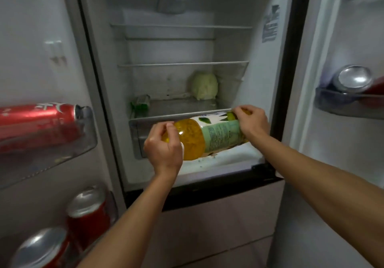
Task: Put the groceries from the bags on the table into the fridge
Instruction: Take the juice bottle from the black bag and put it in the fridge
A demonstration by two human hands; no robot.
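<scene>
Both hands are on the yellow drink bottle [204, 135], held sideways at the bottom of the open fridge [257, 84]: the left hand [164, 146] curls round its neck end, the right hand [250, 121] grips its base. A cabbage [204, 86] sits on the shelf just above, and red cans [39, 122] line the left door.

Dim greyish light fills the fridge [170, 51] above a pink drawer front [220, 222].
</scene>
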